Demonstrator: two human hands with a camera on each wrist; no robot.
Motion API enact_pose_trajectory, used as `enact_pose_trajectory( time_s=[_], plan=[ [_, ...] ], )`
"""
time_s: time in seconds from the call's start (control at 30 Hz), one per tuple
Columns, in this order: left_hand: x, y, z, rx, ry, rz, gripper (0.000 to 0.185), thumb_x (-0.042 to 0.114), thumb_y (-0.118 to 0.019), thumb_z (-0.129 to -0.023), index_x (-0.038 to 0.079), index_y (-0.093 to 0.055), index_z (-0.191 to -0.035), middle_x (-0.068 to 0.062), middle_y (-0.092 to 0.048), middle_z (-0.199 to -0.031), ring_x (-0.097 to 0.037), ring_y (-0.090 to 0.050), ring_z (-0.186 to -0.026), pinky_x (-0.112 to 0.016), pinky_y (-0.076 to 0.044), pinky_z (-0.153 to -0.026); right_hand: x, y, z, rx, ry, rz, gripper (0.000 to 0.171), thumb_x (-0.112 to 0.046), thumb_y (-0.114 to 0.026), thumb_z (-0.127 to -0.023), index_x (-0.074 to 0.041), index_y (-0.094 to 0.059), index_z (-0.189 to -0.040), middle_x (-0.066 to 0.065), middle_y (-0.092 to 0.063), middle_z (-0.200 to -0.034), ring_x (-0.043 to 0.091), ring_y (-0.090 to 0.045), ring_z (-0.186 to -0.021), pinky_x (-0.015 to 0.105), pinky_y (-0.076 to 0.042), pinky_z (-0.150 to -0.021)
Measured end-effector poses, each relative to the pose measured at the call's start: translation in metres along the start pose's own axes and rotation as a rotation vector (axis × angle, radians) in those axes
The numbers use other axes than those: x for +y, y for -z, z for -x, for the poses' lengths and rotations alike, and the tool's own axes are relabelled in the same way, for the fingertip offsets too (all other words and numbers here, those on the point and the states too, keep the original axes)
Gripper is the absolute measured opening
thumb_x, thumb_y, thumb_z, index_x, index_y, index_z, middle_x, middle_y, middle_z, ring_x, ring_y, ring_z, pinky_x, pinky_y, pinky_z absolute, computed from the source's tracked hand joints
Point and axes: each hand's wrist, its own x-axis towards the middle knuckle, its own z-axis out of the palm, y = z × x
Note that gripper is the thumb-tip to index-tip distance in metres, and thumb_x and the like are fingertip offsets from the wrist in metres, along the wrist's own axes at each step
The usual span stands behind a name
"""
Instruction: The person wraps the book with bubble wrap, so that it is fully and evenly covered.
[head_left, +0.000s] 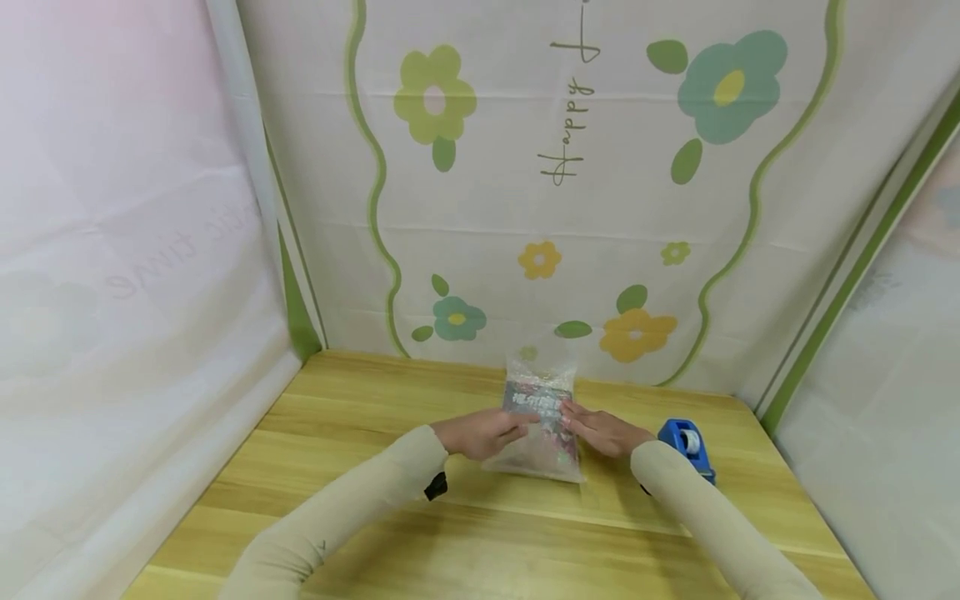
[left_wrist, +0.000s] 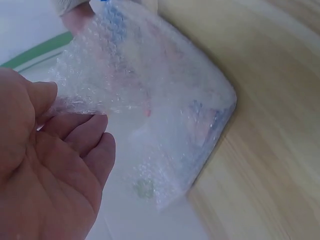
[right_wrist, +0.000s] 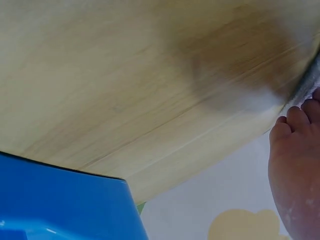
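Count: one bubble-wrap bag [head_left: 540, 421], one blue tape dispenser [head_left: 686, 446], one wooden table [head_left: 360, 467], and my two hands.

The bubble-wrap bag lies on the wooden table at the centre of the head view, slightly below the middle of the frame, with its open top edge pointing toward the flowered backdrop [head_left: 570, 183]. It is the only container in view. Through the clear bubble film I see a flat item with a dark printed label; the print is too small to read. In the left wrist view the bag [left_wrist: 165, 115] fills the centre of the frame, and pale pink and blue patches show through the film, blurred.

My left hand [head_left: 483, 433] sits at the bag's left edge. In the left wrist view my left hand [left_wrist: 50, 165] occupies the lower left of the frame, and thumb and fingers pinch a loose flap of the bubble film, so this hand is grasping the bag.

My right hand [head_left: 603, 432] rests at the bag's right edge, fingers extended onto the film. In the right wrist view only the fingertips [right_wrist: 295, 125] show at the right edge of the frame, touching the bag; they appear straight and not clenched.

The blue tape dispenser stands just beside my right wrist, right of centre in the head view, partly covered by my sleeve [head_left: 697, 517]. It fills the lower left of the right wrist view [right_wrist: 60, 200].
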Motion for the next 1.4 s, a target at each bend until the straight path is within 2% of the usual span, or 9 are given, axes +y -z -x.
enact_pose_trajectory(
  time_s=[0.03, 0.13, 0.3, 0.4, 0.53, 0.6, 0.7, 1.03, 1.4],
  plan=[
    [-0.002, 0.001, -0.002, 0.003, 0.01, 0.003, 0.052, 0.029, -0.031, -0.118, 0.008, -0.035, -0.165, -0.01, -0.043, -0.168, -0.021, -0.046, -0.153, -0.036, -0.04, -0.126, -0.001, 0.0, 0.0, -0.003, -0.003, 0.0, 0.067, -0.053, -0.024, -0.115, -0.015, -0.015, -0.17, 0.006, -0.011, -0.179, 0.038, -0.015, -0.165, 0.066, -0.015, -0.131],
    [-0.008, 0.004, -0.01, 0.024, 0.036, 0.012, 0.053, 0.031, -0.032, -0.118, 0.007, -0.036, -0.165, -0.01, -0.041, -0.169, -0.022, -0.045, -0.154, -0.037, -0.04, -0.126, -0.003, 0.001, 0.001, -0.003, -0.008, 0.005, 0.067, -0.053, -0.023, -0.115, -0.015, -0.017, -0.17, 0.008, -0.012, -0.179, 0.04, -0.016, -0.164, 0.067, -0.016, -0.13],
    [-0.02, 0.006, -0.021, 0.059, 0.061, 0.023, 0.051, 0.029, -0.033, -0.118, 0.005, -0.041, -0.162, -0.012, -0.046, -0.166, -0.024, -0.051, -0.149, -0.038, -0.043, -0.124, -0.004, 0.002, 0.002, 0.001, -0.021, 0.002, 0.069, -0.056, -0.021, -0.114, -0.016, -0.017, -0.171, 0.007, -0.012, -0.179, 0.041, -0.017, -0.164, 0.068, -0.016, -0.13],
    [-0.026, 0.007, -0.026, 0.09, 0.057, 0.028, 0.047, 0.024, -0.036, -0.117, 0.004, -0.047, -0.158, -0.015, -0.054, -0.16, -0.028, -0.063, -0.137, -0.037, -0.049, -0.119, -0.004, 0.003, 0.002, -0.001, -0.032, -0.007, 0.069, -0.056, -0.02, -0.114, -0.017, -0.016, -0.171, 0.006, -0.012, -0.18, 0.041, -0.016, -0.164, 0.068, -0.015, -0.13],
    [-0.035, 0.006, -0.033, 0.168, 0.023, 0.032, 0.041, 0.017, -0.045, -0.115, 0.003, -0.057, -0.151, -0.015, -0.062, -0.151, -0.029, -0.066, -0.132, -0.036, -0.054, -0.113, -0.005, 0.003, 0.001, -0.008, -0.044, -0.029, 0.069, -0.056, -0.019, -0.114, -0.017, -0.014, -0.171, 0.007, -0.011, -0.18, 0.043, -0.015, -0.164, 0.071, -0.013, -0.129],
    [-0.039, 0.004, -0.037, 0.217, 0.001, 0.033, 0.037, 0.014, -0.048, -0.113, 0.005, -0.062, -0.147, -0.013, -0.063, -0.15, -0.026, -0.06, -0.142, -0.035, -0.052, -0.116, -0.006, 0.004, 0.0, -0.011, -0.051, -0.036, 0.07, -0.057, -0.019, -0.114, -0.018, -0.013, -0.171, 0.006, -0.01, -0.18, 0.043, -0.014, -0.164, 0.071, -0.012, -0.129],
    [-0.044, 0.001, -0.043, 0.28, 0.005, 0.057, 0.034, 0.012, -0.054, -0.111, 0.006, -0.068, -0.141, -0.01, -0.067, -0.146, -0.024, -0.06, -0.142, -0.033, -0.053, -0.114, -0.006, 0.004, -0.001, -0.017, -0.062, -0.045, 0.07, -0.059, -0.019, -0.113, -0.02, -0.012, -0.171, 0.005, -0.008, -0.18, 0.042, -0.013, -0.165, 0.071, -0.012, -0.129],
    [-0.047, -0.009, -0.06, 0.416, 0.124, 0.234, 0.025, 0.009, -0.069, -0.102, 0.002, -0.078, -0.124, -0.011, -0.077, -0.129, -0.026, -0.069, -0.13, -0.031, -0.06, -0.102, -0.006, 0.004, 0.002, -0.026, -0.066, -0.082, 0.073, -0.062, -0.019, -0.112, -0.019, -0.012, -0.171, 0.005, -0.008, -0.18, 0.04, -0.012, -0.165, 0.069, -0.012, -0.13],
    [-0.059, -0.02, -0.075, 0.505, 0.226, 0.311, 0.017, 0.008, -0.079, -0.094, 0.002, -0.083, -0.109, -0.013, -0.08, -0.117, -0.024, -0.079, -0.106, -0.027, -0.064, -0.086, -0.011, 0.006, 0.004, -0.029, -0.042, -0.055, 0.073, -0.06, -0.024, -0.113, -0.017, -0.015, -0.171, 0.008, -0.008, -0.18, 0.041, -0.01, -0.165, 0.07, -0.009, -0.13]
  ],
)
